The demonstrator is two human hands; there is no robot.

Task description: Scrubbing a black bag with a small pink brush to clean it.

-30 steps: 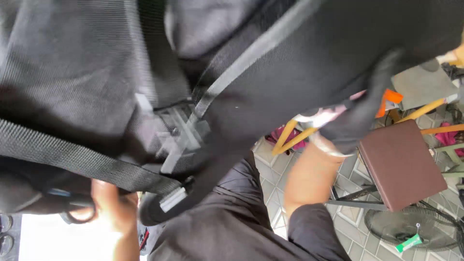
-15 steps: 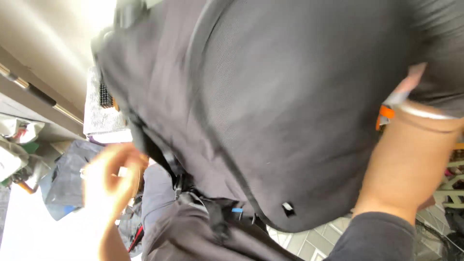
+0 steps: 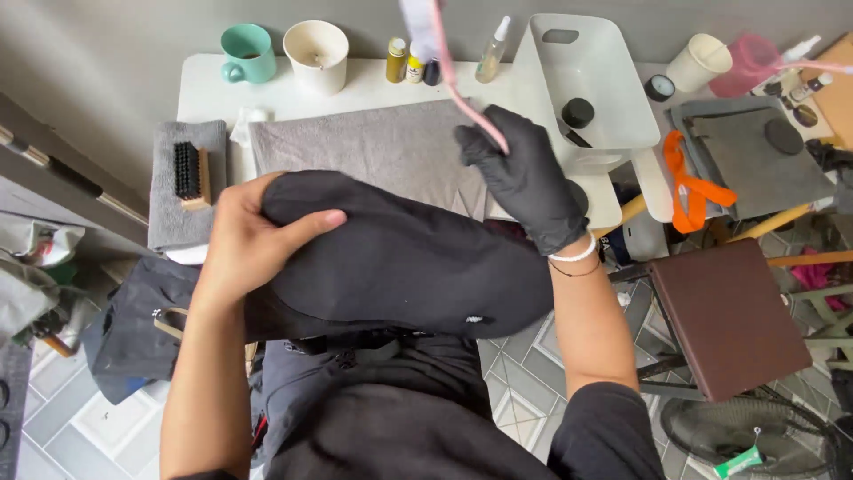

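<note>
left hand [image 3: 244,244] grasping black bag [image 3: 400,258] at 9 o'clock | gloved right hand [image 3: 524,173] clenched on pink brush [image 3: 449,62] at 1 o'clock

Bag [image 3: 400,267]: lies across the person's lap, at the near edge of the table [image 3: 204,89], partly over the towel [image 3: 373,147].
Left hand [image 3: 244,240]: on the bag's left end, thumb lying over its top.
Right hand [image 3: 524,173]: above the bag's right end, holding a brush [image 3: 449,53] whose handle rises over the table.
Towel: spread on the table's middle, behind the bag.
Scrub brush [image 3: 189,173]: on a folded cloth [image 3: 178,213] left of the towel.
Mug [image 3: 246,53], cup [image 3: 315,55]: at the table's far edge, side by side.
Small bottles [image 3: 404,62]: right of the cup.
Bin [image 3: 595,80]: right of the towel.
Stool [image 3: 724,316]: on the floor, right of the person.
</note>
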